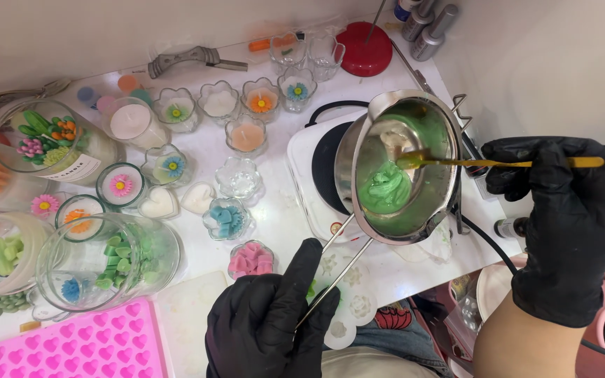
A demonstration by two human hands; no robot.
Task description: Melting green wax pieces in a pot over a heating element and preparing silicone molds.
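My left hand (271, 318), in a black glove, grips the wire handle of a steel melting pot (432, 199) and tilts it above a white electric hot plate (309, 175). Green wax (384, 187) lies soft and partly melted inside the pot. My right hand (572, 217), also in a black glove, holds a thin yellow stirring stick (505, 163) whose tip reaches into the pot beside the wax.
Several small glass cups with flower-shaped wax pieces (260, 101) cover the white table to the left. Glass jars (106, 262) stand nearer, a pink heart mould (71, 350) lies at the front left, and a red lid (365, 49) and grey bottles (432, 28) sit at the back. A black cord (488, 241) runs off the table's right edge.
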